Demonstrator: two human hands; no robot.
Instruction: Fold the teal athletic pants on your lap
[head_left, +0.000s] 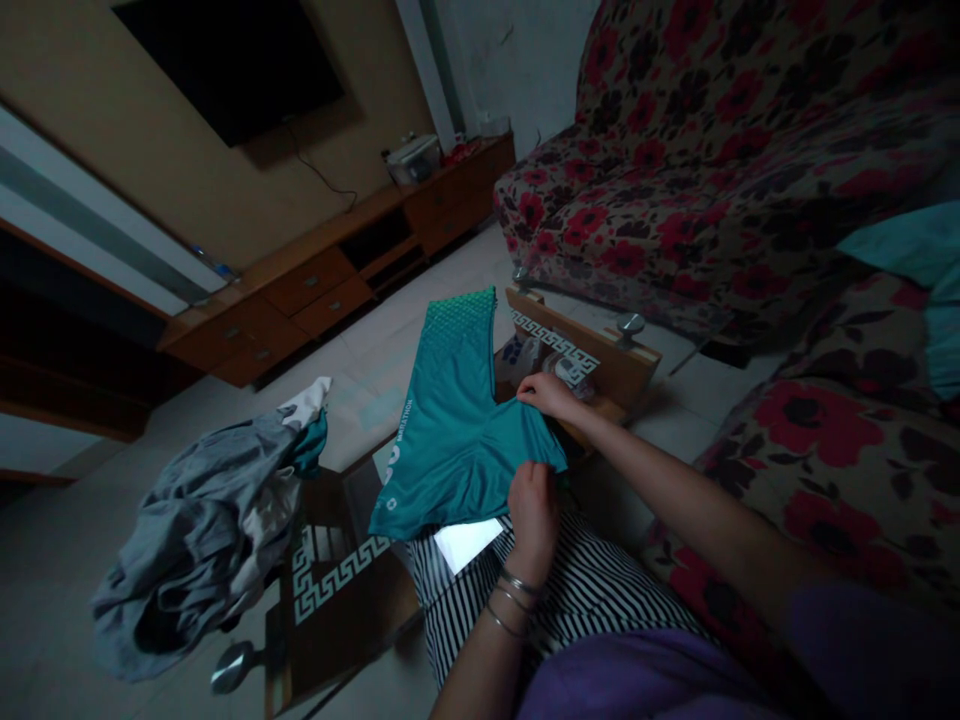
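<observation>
A teal sports shirt (457, 420) lies spread lengthwise over the glass-topped coffee table (352, 572), its near end by my lap. White lettering that reads "MARATHON" runs along its left edge, and its far end is a lighter green. My left hand (534, 508), with bangles on the wrist, is closed on the shirt's near right edge. Farther along that side, my right hand (551, 396) pinches the edge at the corner where the fabric steps inward. Creases fan across the cloth between the hands. The left fingertips are partly hidden.
A heap of grey and white clothes (217, 530) hangs over the table's left end. A flowered sofa (720, 170) stands at the right, with a light teal cloth (919, 270) on its near part. Beyond the table are a wooden TV cabinet (307, 290) and a wall-mounted television (232, 60).
</observation>
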